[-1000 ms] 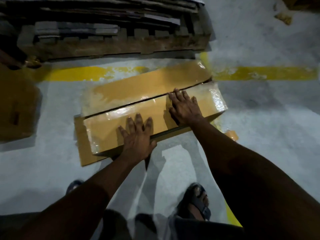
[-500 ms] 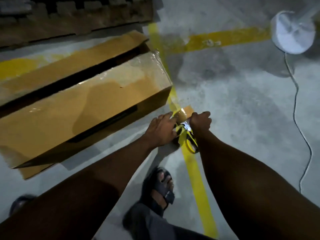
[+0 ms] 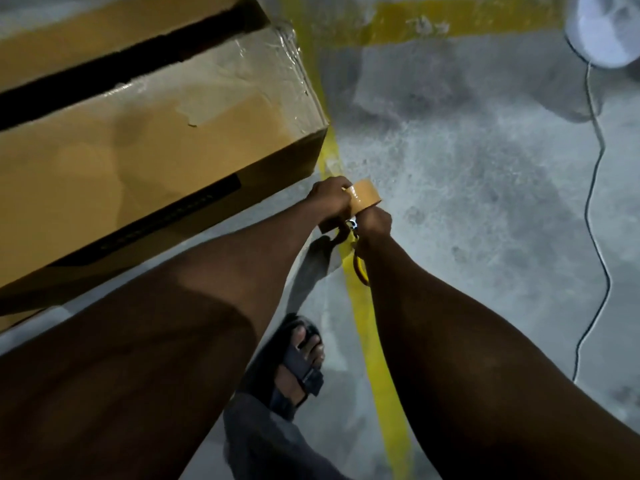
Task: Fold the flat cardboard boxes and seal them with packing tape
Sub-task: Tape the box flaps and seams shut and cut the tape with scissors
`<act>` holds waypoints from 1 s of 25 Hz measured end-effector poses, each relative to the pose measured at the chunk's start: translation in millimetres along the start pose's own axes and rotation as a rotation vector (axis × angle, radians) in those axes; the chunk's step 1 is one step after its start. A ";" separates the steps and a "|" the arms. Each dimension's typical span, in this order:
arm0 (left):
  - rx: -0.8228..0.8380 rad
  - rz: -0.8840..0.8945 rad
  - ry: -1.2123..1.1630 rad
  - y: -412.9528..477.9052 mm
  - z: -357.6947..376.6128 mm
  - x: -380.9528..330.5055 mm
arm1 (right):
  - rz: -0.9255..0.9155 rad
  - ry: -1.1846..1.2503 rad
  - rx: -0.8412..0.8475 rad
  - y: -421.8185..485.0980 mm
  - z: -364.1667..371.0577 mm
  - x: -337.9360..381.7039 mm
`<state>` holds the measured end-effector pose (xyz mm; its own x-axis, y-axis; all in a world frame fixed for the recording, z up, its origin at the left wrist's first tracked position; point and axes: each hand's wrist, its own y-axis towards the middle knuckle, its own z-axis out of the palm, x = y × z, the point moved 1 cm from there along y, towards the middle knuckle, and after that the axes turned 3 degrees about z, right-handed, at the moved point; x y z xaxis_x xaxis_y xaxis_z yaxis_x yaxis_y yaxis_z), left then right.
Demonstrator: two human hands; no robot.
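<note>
A roll of brown packing tape (image 3: 363, 199) is being held at centre frame, just above the grey concrete floor (image 3: 485, 202). It is being gripped by the left hand (image 3: 330, 199), fingers curled over the roll's left side. The right hand (image 3: 374, 225) is being kept directly below and touching the roll, fingers closed; what looks like a pair of scissors (image 3: 358, 258) is being gripped in it, with a bit of metal showing at the fist and a yellow-orange handle loop hanging below. The tool is mostly hidden by the hand, so that identification is tentative.

The cardboard box (image 3: 156, 150) is being shown across the upper left of the frame, lying on the floor, well to the left of the tape roll. Its near top flap is already covered in glossy clear tape, wrinkled at the right corner. A dark open gap (image 3: 121, 71) is being left between this flap and the far flap (image 3: 104, 32) above it. A dark slot runs along the box's side face.

A yellow painted line (image 3: 374, 341) is being crossed by both hands; it runs from the box corner down to lower centre, meeting a second yellow line (image 3: 450, 15) along the top edge. A sandalled foot (image 3: 298, 362) is being seen at lower centre, beside the line. A white round object (image 3: 606, 29) sits at upper right, with a white cable (image 3: 595, 202) trailing down the right side.
</note>
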<state>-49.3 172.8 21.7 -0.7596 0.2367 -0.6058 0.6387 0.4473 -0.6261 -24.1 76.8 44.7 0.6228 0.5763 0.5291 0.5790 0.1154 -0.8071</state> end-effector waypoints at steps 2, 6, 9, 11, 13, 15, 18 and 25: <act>0.026 -0.055 -0.046 -2.4 2.0 -6.1 | 0.037 -0.066 -0.093 28.4 -8.7 -16.2; 0.077 -0.102 -0.144 -9.1 6.0 8.9 | -0.065 -0.637 -0.177 49.2 -26.3 -46.8; 0.088 -0.183 -0.243 -14.5 15.7 36.8 | -0.163 -1.101 -0.158 52.3 -21.6 -52.0; 0.063 -0.215 -0.290 -17.7 21.7 53.1 | -0.221 -1.257 -0.172 51.3 -13.8 -50.5; 0.074 -0.182 -0.351 -17.9 27.8 67.8 | -0.272 -1.367 -0.229 51.6 -9.5 -53.8; 0.124 -0.122 -0.422 -19.8 31.3 76.3 | -0.284 -1.425 -0.272 50.6 -12.4 -55.4; 0.164 -0.025 -0.441 -29.3 32.3 76.0 | -0.135 -1.402 -0.271 53.2 -23.1 -50.6; 0.115 0.171 -0.540 -79.7 -21.2 7.0 | -0.307 -1.231 -0.214 2.5 -47.8 36.5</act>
<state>-108.2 157.1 77.8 -0.4929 -0.1902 -0.8490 0.7793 0.3375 -0.5281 25.2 59.4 74.5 -0.3778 0.9259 0.0031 0.7550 0.3100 -0.5778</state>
